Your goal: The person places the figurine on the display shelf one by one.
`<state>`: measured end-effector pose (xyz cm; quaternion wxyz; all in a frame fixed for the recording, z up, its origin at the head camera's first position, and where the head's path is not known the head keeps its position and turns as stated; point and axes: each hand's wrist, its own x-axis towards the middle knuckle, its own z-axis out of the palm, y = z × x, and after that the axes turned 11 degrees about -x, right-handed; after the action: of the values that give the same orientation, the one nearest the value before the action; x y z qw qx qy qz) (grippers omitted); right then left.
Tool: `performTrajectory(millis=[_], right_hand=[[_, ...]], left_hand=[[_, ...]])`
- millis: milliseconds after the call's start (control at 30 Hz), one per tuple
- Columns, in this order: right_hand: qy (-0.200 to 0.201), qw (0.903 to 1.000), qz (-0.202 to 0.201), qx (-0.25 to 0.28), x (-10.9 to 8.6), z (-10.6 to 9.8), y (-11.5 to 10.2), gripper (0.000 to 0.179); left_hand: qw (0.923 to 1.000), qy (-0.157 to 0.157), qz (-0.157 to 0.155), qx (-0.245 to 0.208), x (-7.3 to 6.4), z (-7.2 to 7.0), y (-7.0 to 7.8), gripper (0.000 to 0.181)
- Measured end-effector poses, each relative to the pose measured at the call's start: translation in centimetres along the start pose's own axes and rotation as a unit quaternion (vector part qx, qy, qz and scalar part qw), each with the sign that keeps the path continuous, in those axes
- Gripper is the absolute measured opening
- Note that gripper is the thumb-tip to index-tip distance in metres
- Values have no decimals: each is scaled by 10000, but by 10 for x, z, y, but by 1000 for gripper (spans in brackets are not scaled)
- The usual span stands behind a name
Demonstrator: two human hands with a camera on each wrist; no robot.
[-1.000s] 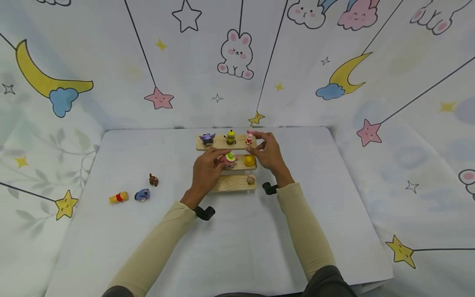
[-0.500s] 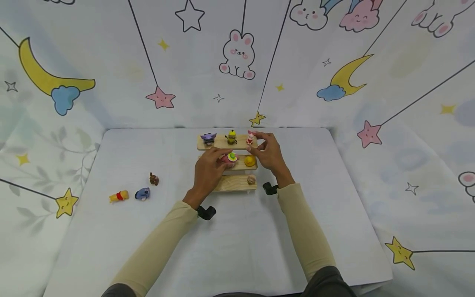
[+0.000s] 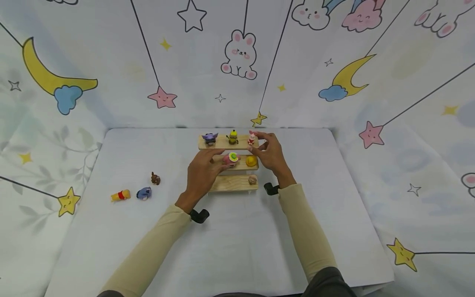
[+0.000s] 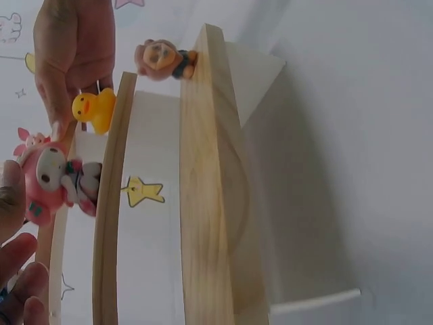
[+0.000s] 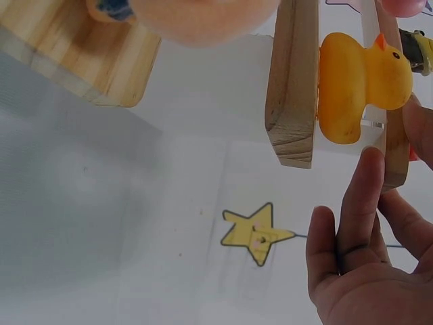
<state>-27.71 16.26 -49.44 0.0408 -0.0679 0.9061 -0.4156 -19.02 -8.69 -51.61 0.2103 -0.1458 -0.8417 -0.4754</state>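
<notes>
A pink-hooded rabbit figurine [image 3: 231, 159] with a yellow-green top stands on the middle step of a three-tier wooden display shelf [image 3: 231, 183]. My left hand [image 3: 202, 171] is just left of it, fingers extended beside the hood; the left wrist view has a fingertip close against the pink head [image 4: 40, 179]. At the right end of the top step, my right hand [image 3: 272, 152] grips the wood beside a small pink piglet figurine [image 3: 251, 138]. In the right wrist view its fingers [image 5: 358, 210] lie around that end, below the yellow duck [image 5: 342, 88].
A purple-eared figurine [image 3: 210, 139] and a yellow-green one [image 3: 232, 137] share the top step. A small brownish figurine [image 3: 252, 180] sits at the bottom step's right end. Lying left on the white table [image 3: 237, 243] are a yellow bear [image 3: 120, 195], a blue-grey figurine [image 3: 144, 193] and a brown one [image 3: 155, 178].
My left hand has eased slightly left, away from the rabbit figurine, which shows more fully now. The right hand stays at the shelf's end. The head view has shifted a little.
</notes>
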Motion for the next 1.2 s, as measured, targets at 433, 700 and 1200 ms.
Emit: performTrajectory(millis=[433,700,1200], right_hand=[[-13,9999,98,-57,-1,-1,0,59],[-21,10000,-38,54,-2,-1,0,57],[-61,10000,29,33,-1,0,1,58]], left_hand=[[9994,336,43,51,-16,-38,-10,53],[9983,546,-50,218,-23,-62,-23,52],[9927,676,-707,707,-48,-105,-64,54]])
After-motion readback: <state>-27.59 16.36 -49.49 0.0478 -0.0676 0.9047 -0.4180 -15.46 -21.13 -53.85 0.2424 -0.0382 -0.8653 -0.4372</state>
